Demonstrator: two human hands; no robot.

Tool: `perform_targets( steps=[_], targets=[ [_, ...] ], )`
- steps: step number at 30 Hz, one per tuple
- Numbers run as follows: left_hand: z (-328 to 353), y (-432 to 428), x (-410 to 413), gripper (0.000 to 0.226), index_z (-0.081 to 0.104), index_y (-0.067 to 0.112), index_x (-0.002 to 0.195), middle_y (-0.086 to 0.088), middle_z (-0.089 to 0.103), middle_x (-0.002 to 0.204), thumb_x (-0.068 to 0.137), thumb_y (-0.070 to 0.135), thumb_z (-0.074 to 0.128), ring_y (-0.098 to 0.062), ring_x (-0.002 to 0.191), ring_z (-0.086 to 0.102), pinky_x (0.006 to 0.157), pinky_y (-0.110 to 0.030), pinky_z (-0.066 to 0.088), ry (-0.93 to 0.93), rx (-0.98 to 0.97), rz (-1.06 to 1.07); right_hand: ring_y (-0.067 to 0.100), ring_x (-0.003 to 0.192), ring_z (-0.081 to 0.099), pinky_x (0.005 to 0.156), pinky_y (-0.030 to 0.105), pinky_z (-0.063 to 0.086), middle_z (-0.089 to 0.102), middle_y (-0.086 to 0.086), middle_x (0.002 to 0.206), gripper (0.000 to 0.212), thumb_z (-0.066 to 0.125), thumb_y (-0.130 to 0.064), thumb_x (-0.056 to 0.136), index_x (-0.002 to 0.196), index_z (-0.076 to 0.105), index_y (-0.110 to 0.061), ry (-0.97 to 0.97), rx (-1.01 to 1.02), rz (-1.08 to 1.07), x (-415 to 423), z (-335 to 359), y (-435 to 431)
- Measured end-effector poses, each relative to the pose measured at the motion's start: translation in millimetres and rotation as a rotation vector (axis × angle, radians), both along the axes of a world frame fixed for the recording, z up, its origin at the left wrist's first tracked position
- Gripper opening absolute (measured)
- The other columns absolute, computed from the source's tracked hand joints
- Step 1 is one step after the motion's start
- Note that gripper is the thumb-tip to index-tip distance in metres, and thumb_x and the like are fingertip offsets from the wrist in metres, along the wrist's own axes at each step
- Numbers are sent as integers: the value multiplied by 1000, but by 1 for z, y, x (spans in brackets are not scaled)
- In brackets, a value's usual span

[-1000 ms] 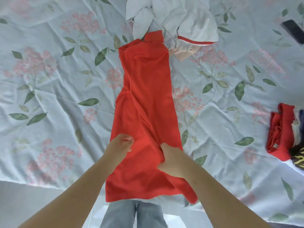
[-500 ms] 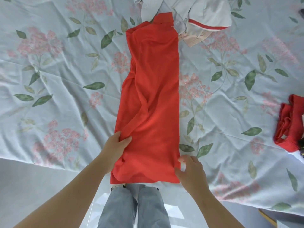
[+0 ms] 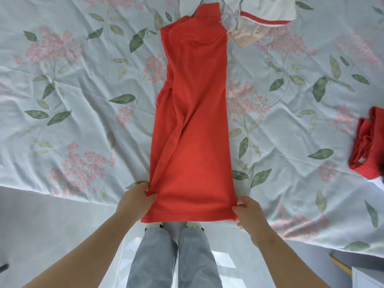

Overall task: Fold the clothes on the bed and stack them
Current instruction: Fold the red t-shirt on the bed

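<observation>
Folded to a long strip, the red shirt (image 3: 195,113) lay along the bed (image 3: 72,80), hem overhanging the bed's near edge, where the left grip (image 3: 135,201) and right grip (image 3: 249,213) each pinched a hem corner, probably to square it for folding.

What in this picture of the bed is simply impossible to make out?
Head view, pale clothes pile: cut off by the top edge, garment count unknown.
Head view, folded red stack: runs off the right edge.
Head view, red garment: its top layer hides the folds beneath.
Head view, left hand and right hand: cloth covers some fingertips.
</observation>
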State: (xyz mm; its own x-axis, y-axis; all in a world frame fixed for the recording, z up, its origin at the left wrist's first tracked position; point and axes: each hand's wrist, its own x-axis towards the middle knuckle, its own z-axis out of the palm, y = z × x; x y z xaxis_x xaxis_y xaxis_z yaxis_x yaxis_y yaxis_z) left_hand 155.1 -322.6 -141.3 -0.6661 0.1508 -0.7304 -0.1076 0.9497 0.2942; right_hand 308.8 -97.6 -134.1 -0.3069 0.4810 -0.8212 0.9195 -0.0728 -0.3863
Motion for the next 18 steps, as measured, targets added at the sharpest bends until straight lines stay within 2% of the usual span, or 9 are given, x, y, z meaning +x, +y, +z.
perform_targets(
  steps=[2, 4, 7, 9, 11, 13, 15, 16, 18],
  targets=[
    [2, 7, 3, 18, 56, 18, 95, 1, 45, 101, 84, 29, 64, -25, 102, 51, 87, -34, 43, 114, 12, 28, 22, 86, 56, 78, 33, 44, 58, -3, 84, 16, 51, -5, 85, 96, 54, -16, 34, 58, 46, -5, 2, -2],
    [4, 17, 3, 25, 53, 23, 99, 1, 41, 105, 83, 35, 67, -22, 100, 48, 91, -34, 41, 167, 93, 113, 20, 92, 57, 84, 34, 45, 58, -7, 88, 18, 59, -16, 86, 101, 51, -21, 91, 43, 18, -12, 3, -5],
    [3, 24, -2, 15, 56, 14, 94, -6, 57, 95, 91, 29, 58, -23, 86, 54, 77, -33, 42, 110, 146, 204, 25, 85, 58, 76, 33, 45, 60, 3, 84, 8, 60, -12, 86, 93, 57, -11, 86, 48, 95, -18, -1, -7],
    [1, 18, -7, 20, 60, 6, 94, -11, 62, 88, 94, 25, 53, -26, 80, 55, 76, -36, 44, 40, 144, 246, 30, 84, 60, 73, 33, 46, 61, 8, 82, 4, 59, -9, 86, 88, 60, -6, 39, 69, 119, -14, -2, -4],
    [1, 9, -10, 24, 63, 0, 95, -15, 62, 85, 94, 22, 53, -27, 76, 54, 70, -34, 41, -33, 132, 262, 30, 86, 63, 76, 36, 52, 64, 10, 84, 4, 59, -8, 87, 89, 61, -6, -19, -3, 146, -7, -2, 2],
    [2, 5, -10, 19, 64, 3, 91, -17, 64, 90, 92, 21, 56, -28, 81, 56, 68, -31, 39, -125, 105, 249, 32, 87, 66, 80, 42, 56, 65, 14, 89, 7, 60, -5, 85, 92, 61, -5, -64, -101, 170, -4, -2, 6],
    [4, 12, -14, 11, 59, 16, 82, -8, 62, 90, 89, 25, 61, -28, 89, 58, 68, -29, 39, -137, 45, 176, 29, 79, 65, 71, 38, 56, 64, 10, 81, 7, 61, -7, 83, 90, 61, -7, -83, -84, 253, -10, -3, 11],
    [5, 19, -18, 14, 56, 19, 82, -2, 60, 88, 85, 30, 64, -26, 91, 59, 68, -28, 39, -104, 26, 144, 24, 72, 62, 65, 34, 52, 61, 6, 74, 8, 61, -12, 81, 86, 61, -6, -69, -38, 277, -16, -4, 14],
    [7, 35, -28, 35, 57, 18, 94, 2, 60, 90, 77, 45, 69, -23, 92, 58, 70, -30, 40, -41, 44, 129, 20, 63, 54, 65, 34, 43, 55, 4, 65, 20, 62, -22, 80, 77, 58, -3, 21, -5, 185, -33, -5, 19]
  ],
)
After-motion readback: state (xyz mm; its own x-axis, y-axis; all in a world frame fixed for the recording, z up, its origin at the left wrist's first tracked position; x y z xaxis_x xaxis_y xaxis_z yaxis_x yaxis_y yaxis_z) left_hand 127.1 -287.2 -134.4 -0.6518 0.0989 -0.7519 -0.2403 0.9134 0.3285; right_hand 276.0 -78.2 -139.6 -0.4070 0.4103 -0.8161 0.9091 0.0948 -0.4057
